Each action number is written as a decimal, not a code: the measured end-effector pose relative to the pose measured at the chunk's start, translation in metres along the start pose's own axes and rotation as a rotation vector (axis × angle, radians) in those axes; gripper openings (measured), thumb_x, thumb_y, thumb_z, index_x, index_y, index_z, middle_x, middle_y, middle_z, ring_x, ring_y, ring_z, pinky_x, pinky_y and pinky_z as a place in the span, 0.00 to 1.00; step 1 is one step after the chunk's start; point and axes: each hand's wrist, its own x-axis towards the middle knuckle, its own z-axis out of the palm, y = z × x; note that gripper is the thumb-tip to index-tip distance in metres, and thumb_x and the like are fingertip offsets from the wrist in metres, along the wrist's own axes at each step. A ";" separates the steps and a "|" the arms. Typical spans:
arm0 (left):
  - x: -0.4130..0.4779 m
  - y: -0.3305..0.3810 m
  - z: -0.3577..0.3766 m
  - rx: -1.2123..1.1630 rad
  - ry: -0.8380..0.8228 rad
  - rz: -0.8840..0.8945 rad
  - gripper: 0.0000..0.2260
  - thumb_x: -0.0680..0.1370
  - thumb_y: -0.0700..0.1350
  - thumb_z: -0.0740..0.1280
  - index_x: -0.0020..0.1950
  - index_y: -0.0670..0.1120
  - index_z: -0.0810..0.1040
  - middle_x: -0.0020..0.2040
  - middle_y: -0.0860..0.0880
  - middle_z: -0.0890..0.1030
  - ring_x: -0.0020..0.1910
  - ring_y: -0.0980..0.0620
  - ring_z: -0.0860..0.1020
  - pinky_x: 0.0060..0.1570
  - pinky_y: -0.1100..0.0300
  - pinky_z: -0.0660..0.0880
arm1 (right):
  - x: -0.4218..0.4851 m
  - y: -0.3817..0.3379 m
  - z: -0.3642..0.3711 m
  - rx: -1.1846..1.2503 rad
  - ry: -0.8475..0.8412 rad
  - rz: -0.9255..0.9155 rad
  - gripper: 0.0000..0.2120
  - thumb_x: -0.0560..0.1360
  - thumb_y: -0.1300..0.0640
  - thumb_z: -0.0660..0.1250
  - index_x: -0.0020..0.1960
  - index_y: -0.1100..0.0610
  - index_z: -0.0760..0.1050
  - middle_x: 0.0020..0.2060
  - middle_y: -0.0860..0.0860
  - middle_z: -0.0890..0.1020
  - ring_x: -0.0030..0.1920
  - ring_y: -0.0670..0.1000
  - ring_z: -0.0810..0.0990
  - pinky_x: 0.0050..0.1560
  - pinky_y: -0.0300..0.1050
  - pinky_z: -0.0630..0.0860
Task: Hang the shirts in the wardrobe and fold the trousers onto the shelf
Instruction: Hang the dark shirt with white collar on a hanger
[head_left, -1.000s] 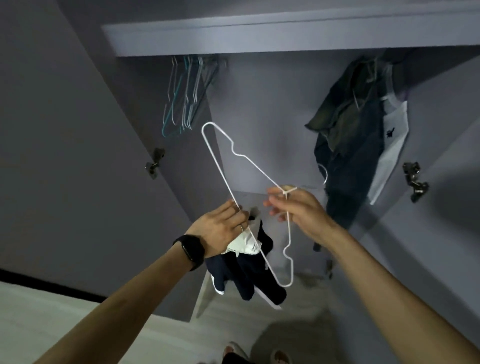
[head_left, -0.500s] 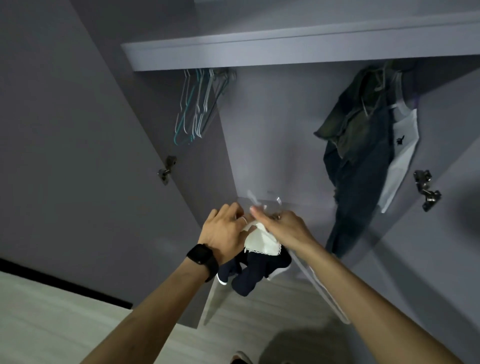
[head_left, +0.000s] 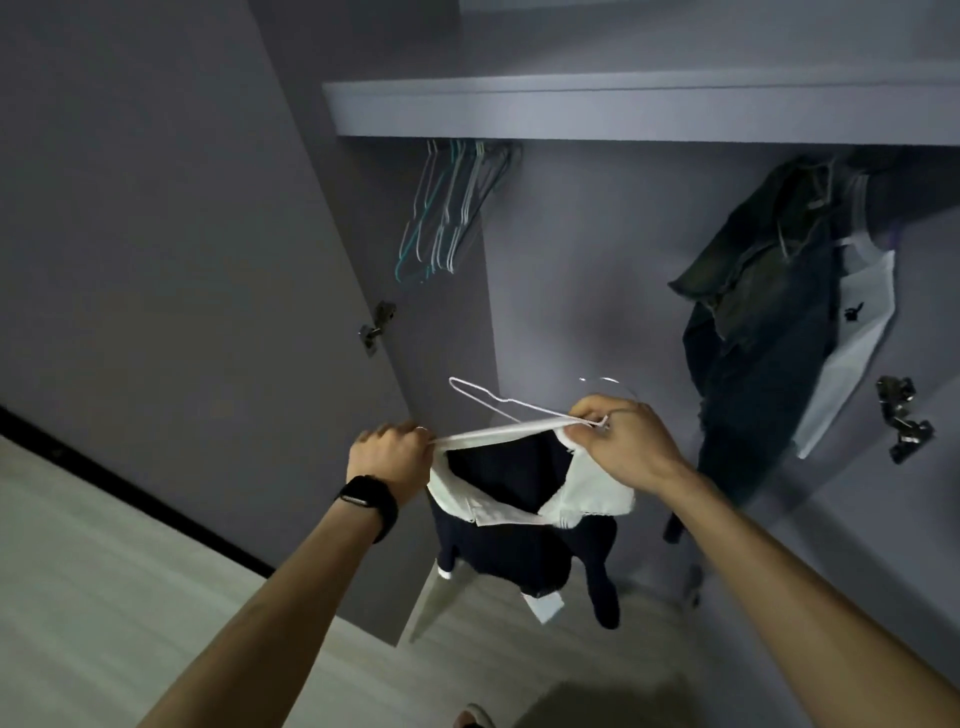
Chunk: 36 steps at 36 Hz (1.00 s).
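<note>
I'm facing an open grey wardrobe (head_left: 587, 270), its long shelf (head_left: 623, 111) running across the top of the frame and its left door (head_left: 156, 208) swung wide at the left, a metal hinge (head_left: 375, 327) on its edge. Pale wooden floor (head_left: 104, 571) fills the lower left. A bunch of empty hangers (head_left: 447, 218), white and teal, hangs under the shelf at upper centre. At the right hang dark denim clothes (head_left: 753, 322) with a white garment (head_left: 857, 338) behind them. The shirt (head_left: 509, 540) I'm working on is in the middle of the frame, held up in front of the wardrobe opening: dark navy with a wide white collar, white cuffs dangling below, the neck pulled open between my hands. My left hand (head_left: 389, 457), a black watch (head_left: 370, 501) on its wrist, grips the collar's left end in a fist. My right hand (head_left: 621, 441), well apart from it, pinches the neck of a white wire hanger (head_left: 498, 402) together with the collar's right edge. One arm of the hanger pokes out toward the upper left, just above the stretched collar.
</note>
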 end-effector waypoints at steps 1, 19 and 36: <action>0.001 -0.001 -0.001 -0.068 -0.040 -0.057 0.15 0.84 0.56 0.56 0.65 0.57 0.78 0.61 0.52 0.80 0.60 0.45 0.78 0.56 0.54 0.72 | 0.001 -0.001 -0.003 0.001 0.001 0.009 0.02 0.75 0.49 0.70 0.44 0.44 0.81 0.39 0.42 0.83 0.44 0.47 0.80 0.49 0.48 0.77; 0.032 0.052 -0.069 -0.443 0.104 0.129 0.08 0.80 0.50 0.60 0.40 0.53 0.70 0.37 0.53 0.76 0.39 0.45 0.77 0.38 0.54 0.74 | -0.016 -0.026 -0.056 1.122 0.708 0.289 0.23 0.78 0.48 0.68 0.29 0.50 0.62 0.25 0.47 0.63 0.27 0.47 0.59 0.30 0.42 0.57; 0.035 0.040 -0.173 -0.475 0.269 0.219 0.05 0.80 0.49 0.65 0.46 0.51 0.78 0.40 0.52 0.81 0.41 0.52 0.79 0.42 0.57 0.75 | 0.045 -0.076 -0.020 1.189 0.572 0.040 0.14 0.62 0.61 0.61 0.22 0.50 0.63 0.23 0.47 0.60 0.26 0.46 0.58 0.31 0.42 0.54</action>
